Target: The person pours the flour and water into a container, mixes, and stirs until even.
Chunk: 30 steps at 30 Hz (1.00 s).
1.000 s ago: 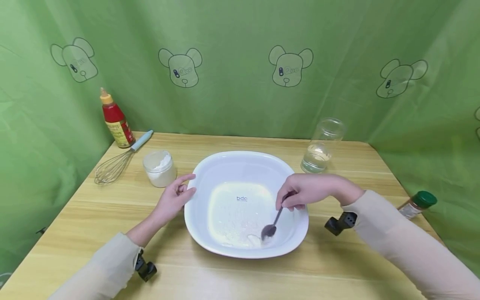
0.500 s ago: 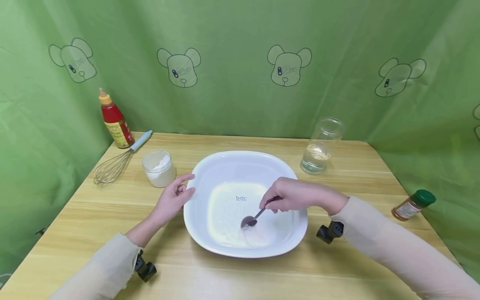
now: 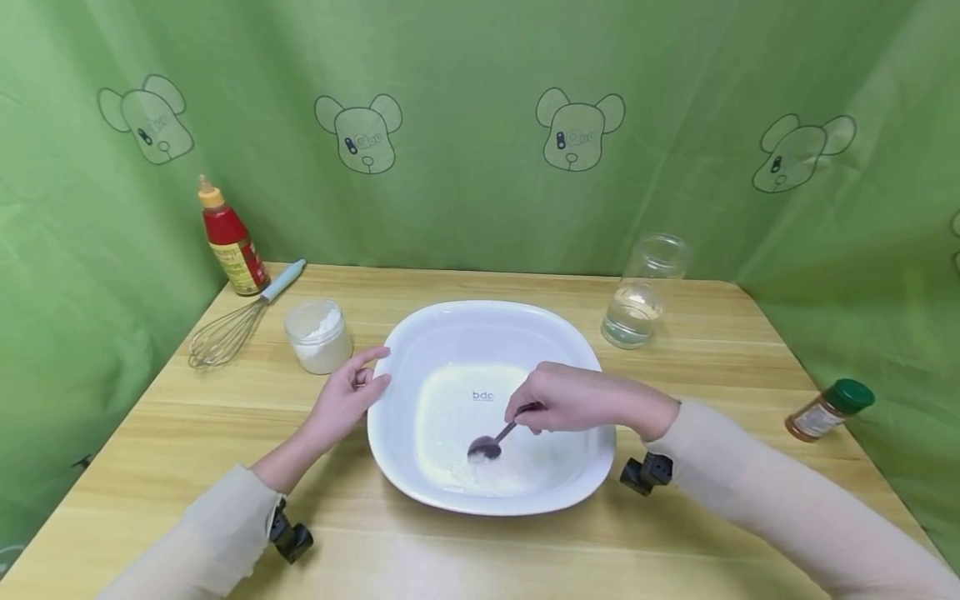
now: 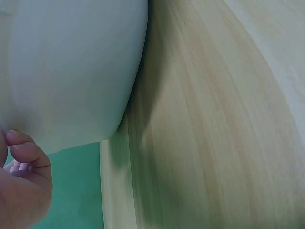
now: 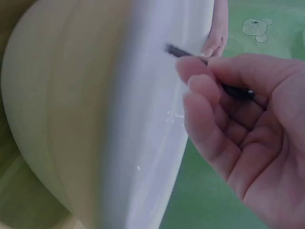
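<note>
A white basin with rounded corners sits in the middle of the wooden table, a little cloudy liquid and some white stuff on its bottom. At its left rim, my left hand grips the edge with thumb and fingers; in the left wrist view the fingers bend against the basin wall. My right hand reaches over the right rim and pinches a dark spoon by its handle. The spoon's bowl is low in the basin, near the bottom. In the right wrist view the handle runs between thumb and fingers.
Left of the basin stands a clear jar of white powder. Behind it lie a whisk and an upright red sauce bottle. A glass with clear liquid stands back right, a green-capped spice jar far right. Green curtain encloses the table.
My right hand has swept the spoon leftward across the basin bottom, and the white clump there has spread and shifted. My left hand has stayed at the rim.
</note>
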{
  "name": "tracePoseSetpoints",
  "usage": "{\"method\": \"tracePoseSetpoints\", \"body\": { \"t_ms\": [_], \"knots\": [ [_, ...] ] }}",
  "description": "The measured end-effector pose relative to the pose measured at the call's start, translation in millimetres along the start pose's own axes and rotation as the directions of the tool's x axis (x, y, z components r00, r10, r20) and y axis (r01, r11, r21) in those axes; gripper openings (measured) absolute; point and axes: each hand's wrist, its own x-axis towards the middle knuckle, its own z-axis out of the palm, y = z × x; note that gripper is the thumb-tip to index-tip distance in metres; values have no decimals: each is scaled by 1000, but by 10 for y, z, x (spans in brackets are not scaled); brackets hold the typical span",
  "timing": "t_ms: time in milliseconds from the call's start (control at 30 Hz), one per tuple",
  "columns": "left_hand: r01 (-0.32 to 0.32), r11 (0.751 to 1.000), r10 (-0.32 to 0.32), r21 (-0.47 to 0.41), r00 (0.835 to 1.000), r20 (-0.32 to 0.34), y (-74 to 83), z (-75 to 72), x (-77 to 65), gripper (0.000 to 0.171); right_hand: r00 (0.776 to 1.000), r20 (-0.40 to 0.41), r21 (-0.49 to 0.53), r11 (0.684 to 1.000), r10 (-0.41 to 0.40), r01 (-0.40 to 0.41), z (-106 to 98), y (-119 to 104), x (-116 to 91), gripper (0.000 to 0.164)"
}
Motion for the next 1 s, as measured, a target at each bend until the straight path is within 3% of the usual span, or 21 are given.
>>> {"method": "tracePoseSetpoints", "body": {
  "t_ms": [100, 233, 300, 400, 533, 633, 800, 1000],
  "knots": [
    [4, 1000, -4, -4, 1000, 3, -1, -3, 3, 43, 1000, -14, 27, 999, 23, -22, -19, -30, 1, 17],
    [6, 1000, -6, -3, 1000, 2, -6, -10, 0, 43, 998, 55, 164, 985, 38, -47, 6, -72, -5, 16],
    [3, 1000, -3, -3, 1000, -1, -7, -9, -2, 43, 996, 84, 186, 981, 37, -52, 39, -80, 2, 17],
    [-3, 1000, 3, -3, 1000, 0, -7, -9, -4, 43, 998, 56, 118, 993, 26, -32, 76, -64, 18, 16],
    [-4, 1000, 4, -2, 1000, 0, -8, -6, -6, 43, 999, -41, -3, 1000, 2, -3, 43, -42, 0, 17],
    [-2, 1000, 2, -4, 1000, 2, -6, -3, -7, 43, 999, -37, 50, 999, 9, -7, -21, -37, -55, 18],
    [-8, 1000, 8, -5, 1000, 7, 1, -5, -5, 43, 996, 65, 172, 983, 53, -63, -83, 2, -142, 16],
    [-3, 1000, 3, -2, 1000, 8, 3, -4, 2, 42, 999, -24, 64, 997, 37, -36, -56, 106, -132, 16]
  ]
}}
